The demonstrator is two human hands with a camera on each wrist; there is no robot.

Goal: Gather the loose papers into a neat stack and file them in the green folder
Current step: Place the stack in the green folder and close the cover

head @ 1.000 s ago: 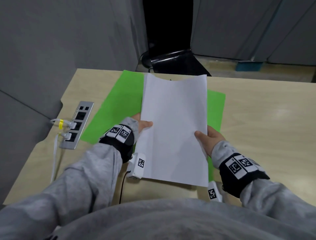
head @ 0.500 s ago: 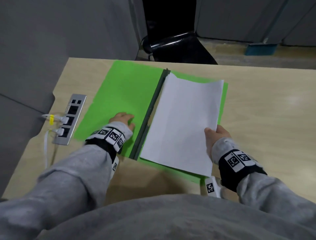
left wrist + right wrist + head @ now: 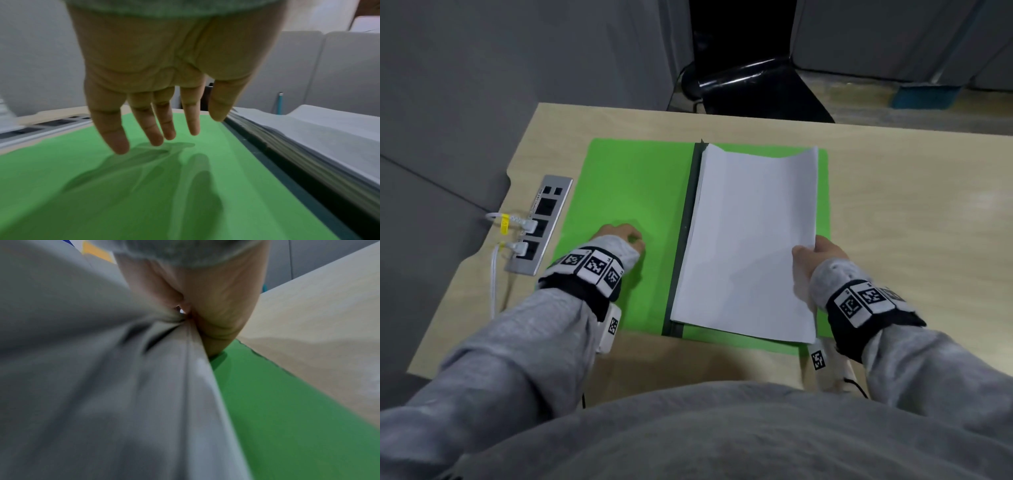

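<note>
The folder (image 3: 626, 192) lies open on the table (image 3: 914, 192), its dark spine (image 3: 683, 240) running near to far. The papers (image 3: 753, 240) sit as a stack on its right half, against the spine. The right hand (image 3: 813, 262) pinches their right edge — thumb on top. The left hand (image 3: 164, 65) hovers over the left half, fingers (image 3: 112, 129) straight and spread, holding nothing. A power strip (image 3: 539, 229) lies left.

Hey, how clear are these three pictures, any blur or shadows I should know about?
Head view: fairly sharp, edges bowed by the wide lens, soft glare on the table. Left wrist view: left hand reasonably clear, casting a soft shadow on the green folder; the paper stack is smeared. Right wrist view: heavily blurred, papers filling the frame where the right hand pinches them.
</note>
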